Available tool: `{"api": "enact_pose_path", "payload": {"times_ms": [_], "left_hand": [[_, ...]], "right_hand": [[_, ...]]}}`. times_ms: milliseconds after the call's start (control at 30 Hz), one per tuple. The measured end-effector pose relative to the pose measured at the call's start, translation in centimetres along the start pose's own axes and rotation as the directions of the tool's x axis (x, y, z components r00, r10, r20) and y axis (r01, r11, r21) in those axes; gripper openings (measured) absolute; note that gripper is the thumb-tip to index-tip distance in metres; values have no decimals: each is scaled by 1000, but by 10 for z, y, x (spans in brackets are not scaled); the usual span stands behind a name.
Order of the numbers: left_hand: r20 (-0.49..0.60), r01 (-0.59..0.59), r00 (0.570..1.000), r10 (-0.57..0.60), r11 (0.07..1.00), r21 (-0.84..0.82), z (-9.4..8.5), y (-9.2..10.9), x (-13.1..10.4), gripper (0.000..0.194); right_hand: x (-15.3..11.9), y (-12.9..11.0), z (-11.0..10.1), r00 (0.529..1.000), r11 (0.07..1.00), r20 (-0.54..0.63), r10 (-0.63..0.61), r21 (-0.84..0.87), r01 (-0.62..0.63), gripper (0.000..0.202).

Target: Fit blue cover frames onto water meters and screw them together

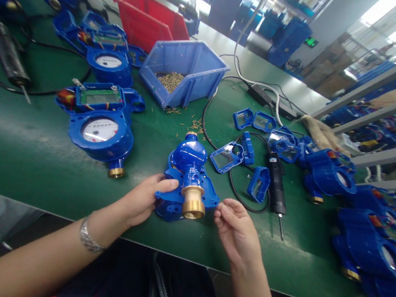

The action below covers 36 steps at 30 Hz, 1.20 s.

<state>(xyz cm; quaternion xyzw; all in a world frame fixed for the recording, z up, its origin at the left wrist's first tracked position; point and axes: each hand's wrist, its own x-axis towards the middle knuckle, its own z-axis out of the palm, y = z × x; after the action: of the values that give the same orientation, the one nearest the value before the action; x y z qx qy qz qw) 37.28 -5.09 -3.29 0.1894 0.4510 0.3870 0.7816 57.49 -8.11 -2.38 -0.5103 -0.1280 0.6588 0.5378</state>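
Note:
A blue meter body [190, 156] with a brass threaded end rests face down near the table's front edge, its brass end toward me. My left hand [144, 199] grips its left side, thumb on top of the blue casing. Close to the right corner of the casing is my right hand [234, 223], thumb and forefinger pinched together; whatever they hold is too small to make out. Beyond the meter, small brass screws [197, 125] lie scattered on the green table [147, 149].
A blue bin [199, 79] of screws and a red bin [145, 19] stand behind. Meters with open displays [101, 132] sit left. Right are blue frames [226, 157], a black electric screwdriver [276, 182] and more meters [374, 237]. Another screwdriver [8, 50] lies far left.

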Motion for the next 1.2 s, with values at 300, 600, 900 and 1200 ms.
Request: {"api": "enact_pose_path", "payload": {"times_ms": [300,600,900,1200], "left_hand": [[12,-33,999,34,996,-85,14,-4,-3,32],[12,-52,999,53,995,-81,12,-5,-2,28],[44,-55,997,58,996,-76,7,-6,0,33],[73,-30,997,36,995,-91,6,-2,0,29]], "right_hand": [[-41,15,19,999,997,-24,-31,-78,29,26],[-35,47,37,970,907,-5,-242,-356,224,20],[-38,39,58,974,793,-12,-227,-582,178,18],[-44,31,66,981,684,28,-192,-713,155,22]]}}
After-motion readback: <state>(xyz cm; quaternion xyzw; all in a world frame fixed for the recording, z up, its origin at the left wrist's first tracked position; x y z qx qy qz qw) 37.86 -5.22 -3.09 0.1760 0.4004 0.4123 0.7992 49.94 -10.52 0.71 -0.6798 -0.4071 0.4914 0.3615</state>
